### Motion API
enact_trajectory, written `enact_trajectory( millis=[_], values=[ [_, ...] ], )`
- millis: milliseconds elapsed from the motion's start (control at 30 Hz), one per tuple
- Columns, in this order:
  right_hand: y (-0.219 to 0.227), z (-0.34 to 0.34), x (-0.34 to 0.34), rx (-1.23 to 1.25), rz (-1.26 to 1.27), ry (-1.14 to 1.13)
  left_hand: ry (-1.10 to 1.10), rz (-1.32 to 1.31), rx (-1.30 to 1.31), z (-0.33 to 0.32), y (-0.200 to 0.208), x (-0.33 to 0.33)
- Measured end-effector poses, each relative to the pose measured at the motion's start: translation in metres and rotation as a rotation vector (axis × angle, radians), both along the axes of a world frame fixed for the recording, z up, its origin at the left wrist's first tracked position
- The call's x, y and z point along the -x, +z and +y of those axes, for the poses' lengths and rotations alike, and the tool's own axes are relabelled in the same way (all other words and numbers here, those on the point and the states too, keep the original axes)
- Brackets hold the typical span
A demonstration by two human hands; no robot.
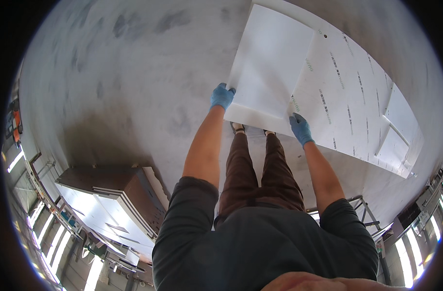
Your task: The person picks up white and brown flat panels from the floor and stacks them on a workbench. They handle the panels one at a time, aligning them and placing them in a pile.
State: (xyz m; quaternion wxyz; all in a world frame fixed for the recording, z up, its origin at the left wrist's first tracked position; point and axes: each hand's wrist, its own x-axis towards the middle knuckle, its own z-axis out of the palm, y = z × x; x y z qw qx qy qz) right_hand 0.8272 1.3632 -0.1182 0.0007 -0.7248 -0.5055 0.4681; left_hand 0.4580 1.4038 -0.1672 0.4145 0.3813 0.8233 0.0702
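Left hand (223,96) at left edge of plain white panel (275,56), right hand (300,128) by its near-right corner, can't tell if fingers grip.

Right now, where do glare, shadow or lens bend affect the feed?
In the head view, a soft shadow crosses the plain white panel, the long edge of the printed white board bows, and bright strips at lower right wash out to white; the left hand and right hand look clear.

Before you, broad white printed sheet (345,104) carries plain white panel (274,60) at left, smaller white pieces (393,144) at right; grey smudged floor (148,72) under your feet (238,127).
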Motion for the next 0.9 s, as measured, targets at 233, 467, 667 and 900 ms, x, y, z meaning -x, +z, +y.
enact_trajectory(
  millis=[233, 467, 667, 900],
  values=[
    [-0.031, 0.021, 0.012, -0.008, 0.215, -0.383, 0.041, -0.509, 0.127, 0.001, 0.080, 0.003],
    [-0.009, 0.048, 0.019, 0.019, 0.241, -0.843, 0.180, -0.771, 0.054, 0.001, 0.141, -0.016],
    [0.103, 0.009, 0.008, -0.290, 0.144, -0.663, 0.193, -0.779, -0.079, -0.052, 0.195, -0.028],
    [0.261, -0.040, 0.013, -0.776, 0.244, -0.519, -0.177, -0.872, -0.187, -0.103, 0.258, 0.010]
  ],
)
